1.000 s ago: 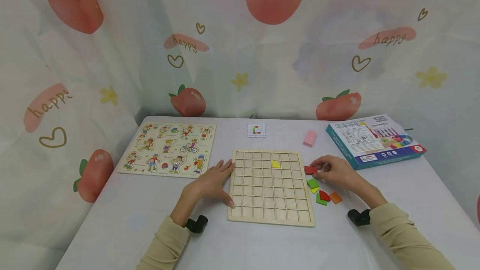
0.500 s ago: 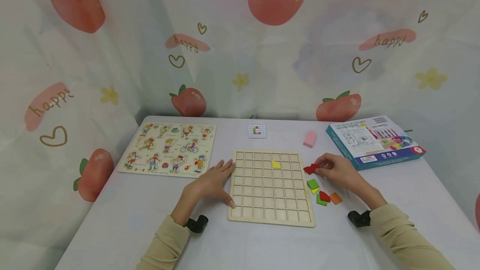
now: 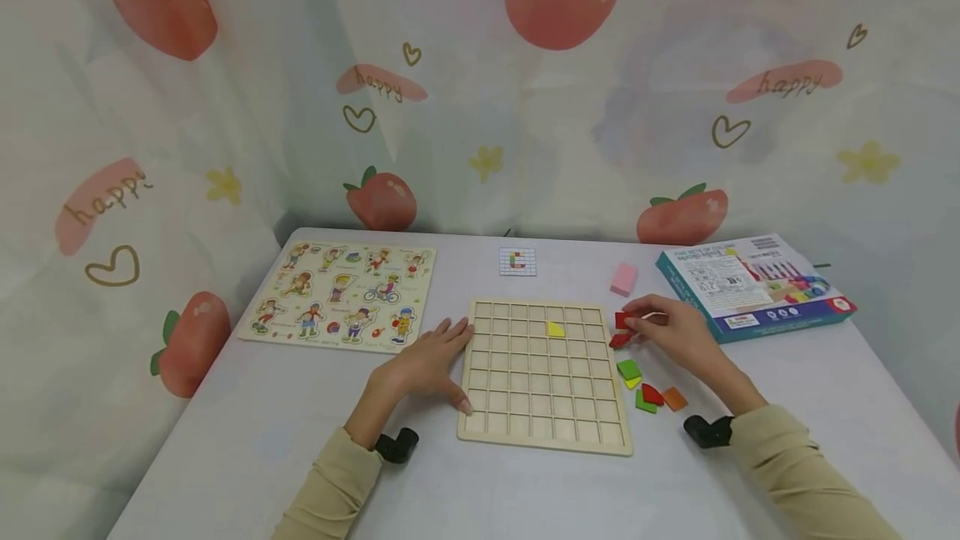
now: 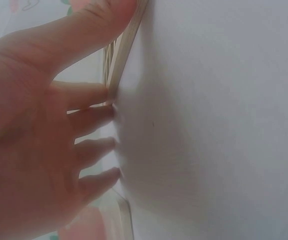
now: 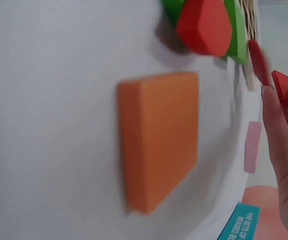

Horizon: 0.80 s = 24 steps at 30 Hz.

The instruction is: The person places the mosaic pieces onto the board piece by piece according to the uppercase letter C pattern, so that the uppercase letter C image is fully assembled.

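My right hand (image 3: 675, 336) pinches a red square tile (image 3: 622, 321) between thumb and fingers, just off the right edge of the wooden grid board (image 3: 547, 448). A second red piece (image 3: 620, 341) lies right below the fingertips; the right wrist view has this red piece (image 5: 259, 62) beside the held tile (image 5: 283, 87). With fingers spread, my left hand (image 3: 423, 365) rests along the board's left side, its thumb on the rim. The left wrist view shows the fingertips (image 4: 111, 145) down at the tablecloth beside the board. One yellow piece (image 3: 556, 329) with a curved side sits in an upper cell.
Right of the board lie green (image 3: 628, 369), yellow, red (image 3: 652, 394) and orange (image 3: 675, 399) pieces. Behind are a pink block (image 3: 623, 279), a small pattern card (image 3: 517, 262) and a teal-sided box (image 3: 757, 286). A picture puzzle board (image 3: 337, 294) lies at the left.
My right hand has separated the red square from the other red piece and moved it slightly away from me. The left hand keeps its place on the board. The head view has shifted slightly.
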Motion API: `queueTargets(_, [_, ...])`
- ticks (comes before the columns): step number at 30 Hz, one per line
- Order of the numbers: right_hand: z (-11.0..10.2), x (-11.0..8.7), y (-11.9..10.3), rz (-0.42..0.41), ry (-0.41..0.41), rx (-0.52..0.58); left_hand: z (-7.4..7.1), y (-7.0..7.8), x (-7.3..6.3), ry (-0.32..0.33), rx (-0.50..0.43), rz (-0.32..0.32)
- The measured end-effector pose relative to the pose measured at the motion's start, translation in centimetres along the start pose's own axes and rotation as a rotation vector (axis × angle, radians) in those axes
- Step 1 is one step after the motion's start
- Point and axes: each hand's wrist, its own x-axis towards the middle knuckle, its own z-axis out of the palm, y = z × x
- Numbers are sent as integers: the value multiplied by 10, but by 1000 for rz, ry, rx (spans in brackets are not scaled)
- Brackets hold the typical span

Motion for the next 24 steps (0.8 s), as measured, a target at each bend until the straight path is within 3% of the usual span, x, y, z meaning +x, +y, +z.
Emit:
queueTargets(6, [7, 6, -13, 10, 27, 0, 0, 0, 0, -1, -3, 3])
queueTargets(13, [19, 15, -25, 26, -75, 85, 0, -1, 1, -4, -4, 3])
queueTargets(19, [31, 23, -37, 28, -149, 86, 1, -3, 2, -3, -5, 5])
queueTargets(24, [38, 28, -47, -24, -185, 86, 1, -2, 2, 0, -10, 5])
